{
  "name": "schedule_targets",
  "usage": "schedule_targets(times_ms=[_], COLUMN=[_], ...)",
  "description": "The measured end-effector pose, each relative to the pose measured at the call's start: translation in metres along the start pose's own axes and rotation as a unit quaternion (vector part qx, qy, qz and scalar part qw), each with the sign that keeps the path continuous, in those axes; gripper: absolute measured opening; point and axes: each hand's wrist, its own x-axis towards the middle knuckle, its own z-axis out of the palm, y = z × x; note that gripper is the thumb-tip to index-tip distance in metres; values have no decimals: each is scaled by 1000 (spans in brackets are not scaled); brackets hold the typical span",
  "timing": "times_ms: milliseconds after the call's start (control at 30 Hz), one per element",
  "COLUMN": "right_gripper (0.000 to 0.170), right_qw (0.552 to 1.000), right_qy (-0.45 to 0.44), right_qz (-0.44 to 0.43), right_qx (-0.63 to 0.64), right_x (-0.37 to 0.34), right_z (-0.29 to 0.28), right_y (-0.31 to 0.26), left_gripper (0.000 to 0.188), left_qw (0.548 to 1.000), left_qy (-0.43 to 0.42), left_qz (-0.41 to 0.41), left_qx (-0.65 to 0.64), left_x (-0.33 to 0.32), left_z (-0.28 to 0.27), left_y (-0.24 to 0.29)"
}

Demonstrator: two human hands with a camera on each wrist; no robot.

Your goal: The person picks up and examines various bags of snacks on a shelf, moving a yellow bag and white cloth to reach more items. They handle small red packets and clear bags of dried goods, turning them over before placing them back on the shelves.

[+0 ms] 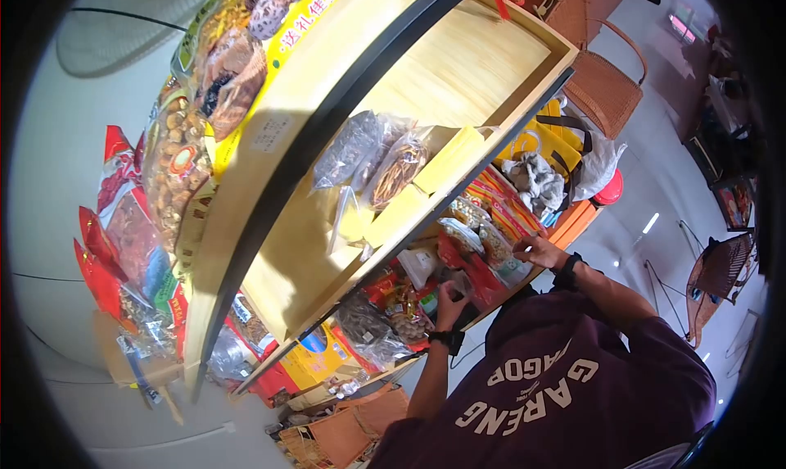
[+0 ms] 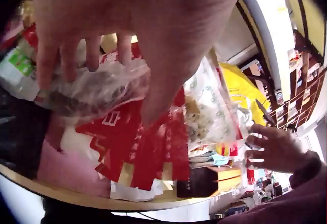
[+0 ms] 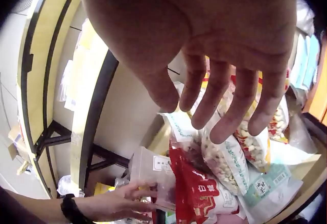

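My left hand (image 1: 451, 303) is low among the packets in the wooden bin. In the left wrist view its spread fingers reach over a clear plastic bag (image 2: 110, 88), with fingertips right at the film. Just beneath lies a red packet with gold stripes (image 2: 153, 147); in the right wrist view it stands beside the clear bag. My right hand (image 1: 538, 253) hovers over the bin's right part with loosely bent fingers and nothing in them. Below it are clear bags of pale, nut-like pieces (image 3: 225, 157) and a pale green-labelled bag (image 3: 271, 188).
A wooden shelf tray (image 1: 458, 67) above the bin holds bags of dried goods (image 1: 397, 170) and yellow blocks (image 1: 450, 159). Large food bags (image 1: 176, 158) stand at the left. A yellow bag (image 1: 544, 145) and a grey cloth (image 1: 534, 181) lie past the bin's right end.
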Motion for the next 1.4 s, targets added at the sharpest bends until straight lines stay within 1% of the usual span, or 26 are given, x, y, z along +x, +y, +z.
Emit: schedule_targets(times_ms=[33, 100, 167, 200, 233, 300, 333, 400, 500, 600, 667, 700, 800, 900, 1000, 1067, 1167, 1267, 1333, 1400], right_gripper=[27, 27, 26, 26, 27, 29, 31, 32, 33, 33, 31, 29, 23, 18, 16, 15, 16, 19, 20, 21], right_qw=[1000, 999, 998, 998, 997, 996, 993, 993, 993, 995, 995, 995, 995, 994, 992, 990, 990, 989, 987, 975], right_qy=[-1, -12, -28, -33, -42, -61, -69, -76, -75, -74, -69, -73, -74, -72, -71, -79, -59, -87, -65, -58], right_qz=[-18, -24, -21, -32, -20, 3, -8, -21, -36, -21, -3, -15, -54, -84, -102, -120, -122, -123, -137, -166], right_qx=[8, -22, -44, -53, -58, -70, -94, -92, -80, -69, -65, -64, -50, -18, 4, 7, 25, -3, -57, -134], right_x=[2, 5, 4, 4, 4, 4, 7, 9, 15, 15, 12, 13, 13, 14, 18, 22, 24, 25, 18, 15], right_z=[1, 4, 7, 9, 10, 12, 12, 12, 11, 10, 10, 10, 7, 5, 5, 5, 11, 9, 12, 16], right_y=[0, -2, -11, -12, -15, -20, -19, -18, -15, -22, -36, -36, -38, -36, -32, -27, -22, -24, -50, -101], left_gripper=[49, 33, 17, 17, 17, 16, 16, 17, 25, 35, 37, 38, 33, 31, 31, 31, 31, 31, 30, 28], left_qw=[998, 984, 977, 965, 948, 924, 919, 908, 916, 923, 927, 927, 932, 958, 964, 961, 948, 941, 940, 939], left_qy=[3, 9, 143, 197, 250, 313, 336, 378, 366, 289, 238, 211, 190, 160, 170, 183, 222, 253, 270, 285], left_qz=[-29, -89, 3, 57, 110, 110, 114, 121, 162, 206, 205, 206, 166, 128, 121, 132, 150, 163, 167, 173], left_qx=[-51, -157, -158, -161, -163, -187, -169, -134, -31, 150, 206, 233, 259, 200, 166, 160, 170, 153, 122, 85], left_x=[-1, -4, -7, -4, 0, 11, 18, 31, 45, 57, 72, 75, 90, 106, 108, 108, 103, 96, 92, 96], left_z=[-17, -57, -96, -118, -139, -177, -191, -213, -234, -249, -256, -258, -257, -261, -257, -255, -249, -245, -250, -256], left_y=[16, 68, 124, 136, 147, 172, 184, 207, 238, 276, 289, 292, 292, 274, 268, 263, 255, 248, 233, 211])
